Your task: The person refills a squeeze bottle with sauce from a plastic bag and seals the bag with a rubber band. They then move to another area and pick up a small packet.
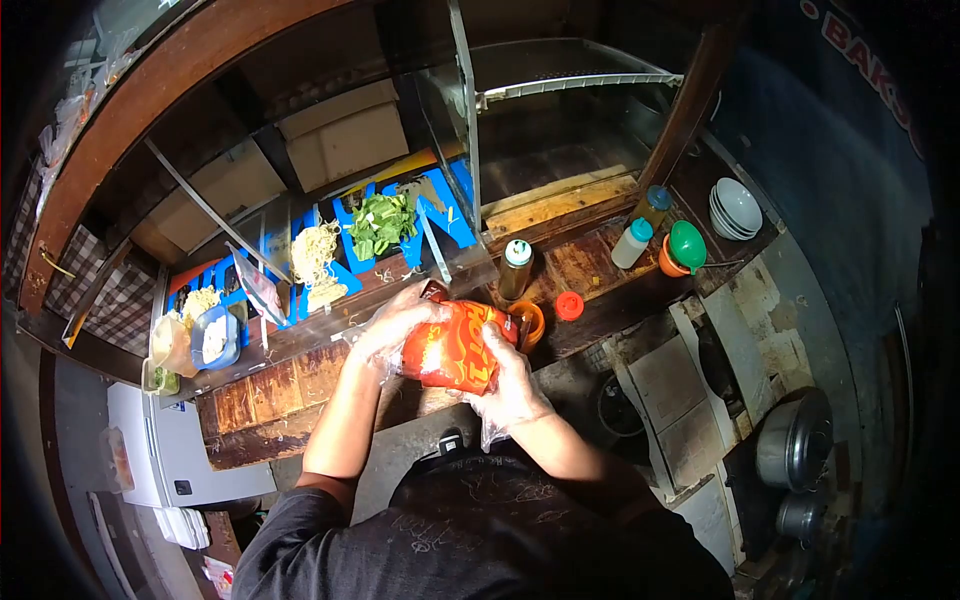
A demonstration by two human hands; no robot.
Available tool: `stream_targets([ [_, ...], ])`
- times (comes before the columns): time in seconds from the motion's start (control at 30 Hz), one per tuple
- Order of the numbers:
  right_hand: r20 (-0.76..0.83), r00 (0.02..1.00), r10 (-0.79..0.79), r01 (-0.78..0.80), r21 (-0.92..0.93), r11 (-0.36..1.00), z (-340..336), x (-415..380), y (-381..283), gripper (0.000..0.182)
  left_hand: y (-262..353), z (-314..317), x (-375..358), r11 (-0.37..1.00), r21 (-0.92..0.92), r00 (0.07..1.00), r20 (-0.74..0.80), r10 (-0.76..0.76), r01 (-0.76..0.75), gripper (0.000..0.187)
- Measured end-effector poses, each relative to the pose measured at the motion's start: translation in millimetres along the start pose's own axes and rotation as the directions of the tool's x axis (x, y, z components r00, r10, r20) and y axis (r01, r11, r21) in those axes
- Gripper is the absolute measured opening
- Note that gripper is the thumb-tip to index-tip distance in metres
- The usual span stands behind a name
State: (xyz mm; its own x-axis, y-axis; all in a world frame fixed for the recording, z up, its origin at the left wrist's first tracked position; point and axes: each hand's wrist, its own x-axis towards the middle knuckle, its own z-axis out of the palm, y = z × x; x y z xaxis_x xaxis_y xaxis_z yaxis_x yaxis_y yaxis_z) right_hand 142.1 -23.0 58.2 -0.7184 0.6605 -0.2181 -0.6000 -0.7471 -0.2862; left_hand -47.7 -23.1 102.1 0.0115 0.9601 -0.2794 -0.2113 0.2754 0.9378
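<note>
The left hand [392,328] and gloved right hand [515,385] grip the packet [450,348] between them: glossy, red, printed in yellow-orange. Around it runs a worn wooden counter [262,392]; beyond, noodles [315,252] and greens [382,226] lie over blue lettering [448,222]. White bowls [738,208] stack by a dark bluish wall [815,150]; metal pots [795,440] sit lower right.

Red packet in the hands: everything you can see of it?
The red packet looks like glossy, flexible plastic, printed with orange-yellow lettering, not fully legible. It looks plump and is held crosswise between the left hand and right hand, one at each side, in front of the wooden counter. Whether it's open, I can't tell.
</note>
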Motion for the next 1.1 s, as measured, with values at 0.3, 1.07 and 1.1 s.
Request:
stream_targets([
  [0.3, -0.019, 1.0, -0.009, 0.009, 0.012, 1.0, 4.5, -2.1, 1.2, 0.054, -1.4, -2.2, 1.8, 0.999, 0.042, 1.0, -0.004, -0.002, 0.002, 0.053],
  [1.07, -0.084, 0.996, 0.01, -0.011, -0.012, 1.0, 1.1, 0.6, 2.6, 0.054, -2.3, -2.9, 2.6, 0.999, -0.027, 1.0, 0.007, -0.021, 0.021, 0.065],
  [1.1, -0.089, 0.996, 0.005, -0.006, -0.017, 1.0, 1.5, 0.6, 2.6, 0.054, -4.0, -4.0, 3.7, 1.0, -0.015, 1.0, -0.001, -0.027, 0.027, 0.065],
])
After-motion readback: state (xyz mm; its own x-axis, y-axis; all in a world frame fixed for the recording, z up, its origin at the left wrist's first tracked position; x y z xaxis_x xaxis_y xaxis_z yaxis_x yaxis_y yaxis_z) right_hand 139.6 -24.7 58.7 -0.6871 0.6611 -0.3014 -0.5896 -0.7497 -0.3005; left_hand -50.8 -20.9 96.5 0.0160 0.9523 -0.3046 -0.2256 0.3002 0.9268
